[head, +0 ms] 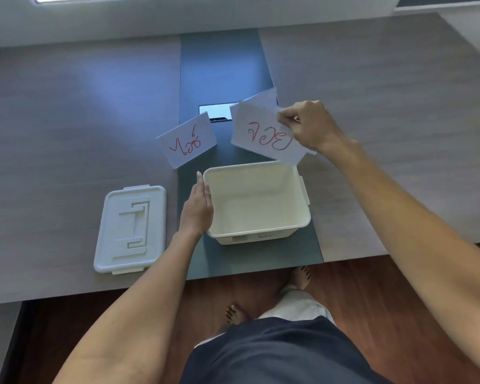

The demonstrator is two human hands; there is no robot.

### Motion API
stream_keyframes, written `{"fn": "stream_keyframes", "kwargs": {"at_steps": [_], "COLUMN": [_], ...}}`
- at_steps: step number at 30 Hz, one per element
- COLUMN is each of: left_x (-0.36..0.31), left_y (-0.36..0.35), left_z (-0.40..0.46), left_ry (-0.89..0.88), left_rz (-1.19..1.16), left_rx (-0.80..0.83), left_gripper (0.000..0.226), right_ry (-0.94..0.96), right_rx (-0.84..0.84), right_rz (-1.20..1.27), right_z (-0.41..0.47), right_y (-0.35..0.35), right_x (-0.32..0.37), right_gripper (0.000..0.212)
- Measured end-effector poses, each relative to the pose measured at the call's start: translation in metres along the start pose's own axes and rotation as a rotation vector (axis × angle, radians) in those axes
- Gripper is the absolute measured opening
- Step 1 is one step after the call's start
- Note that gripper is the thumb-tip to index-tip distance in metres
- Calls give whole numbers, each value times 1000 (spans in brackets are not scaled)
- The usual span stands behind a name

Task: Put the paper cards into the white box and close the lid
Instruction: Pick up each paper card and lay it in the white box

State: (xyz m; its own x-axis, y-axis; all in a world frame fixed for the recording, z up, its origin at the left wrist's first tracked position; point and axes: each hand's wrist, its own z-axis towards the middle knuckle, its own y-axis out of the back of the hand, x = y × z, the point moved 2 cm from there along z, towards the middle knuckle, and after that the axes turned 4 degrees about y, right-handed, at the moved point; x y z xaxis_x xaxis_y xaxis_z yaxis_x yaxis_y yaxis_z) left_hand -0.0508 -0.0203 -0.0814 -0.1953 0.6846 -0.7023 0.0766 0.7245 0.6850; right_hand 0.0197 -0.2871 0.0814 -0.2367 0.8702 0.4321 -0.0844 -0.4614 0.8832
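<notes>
The white box [302,189] stands open and empty on the table's dark centre strip. My left hand [197,209] rests flat against its left wall, fingers straight. My right hand [311,126] pinches the right edge of a white paper card with red writing [261,134], held in the air just beyond the box's far rim. Another card [263,97] shows partly behind the held one; whether my fingers grip it too is unclear. A further red-lettered card [187,141] lies on the table to the far left of the box. The white lid [130,228] lies flat on the table, left of my left hand.
A small metal-framed hatch [216,111] sits in the dark strip [222,67] behind the cards. The grey table [67,120] stretches to both sides. Its front edge runs just below the box, with wooden floor [372,286] and my bare feet beneath.
</notes>
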Motion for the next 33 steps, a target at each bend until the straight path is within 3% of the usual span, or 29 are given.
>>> {"fn": "stream_keyframes", "kwargs": {"at_steps": [4,7,14,24,29,33], "left_x": [-2,-2,-3,-5,-8,-7], "left_y": [-1,-1,-1,-1,0,-1], "left_z": [1,2,7,7,7,6], "left_ry": [17,16,-4,1,3,8], "left_rz": [-82,-101,-100,-117,-113,-115], "left_rx": [20,23,29,24,26,29], "left_gripper": [56,56,56,55,54,55], "right_ry": [16,34,-28,-49,-60,-50], "right_rx": [60,252,559,838,774,437], "right_rz": [138,160,141,132,196,288], "right_z": [-18,-33,-76,-106,-83,-36], "right_y": [-5,-13,-63,-113,-97,-66], "right_x": [14,21,12,6,0,-13], "right_gripper": [25,28,27,35,31,26]}}
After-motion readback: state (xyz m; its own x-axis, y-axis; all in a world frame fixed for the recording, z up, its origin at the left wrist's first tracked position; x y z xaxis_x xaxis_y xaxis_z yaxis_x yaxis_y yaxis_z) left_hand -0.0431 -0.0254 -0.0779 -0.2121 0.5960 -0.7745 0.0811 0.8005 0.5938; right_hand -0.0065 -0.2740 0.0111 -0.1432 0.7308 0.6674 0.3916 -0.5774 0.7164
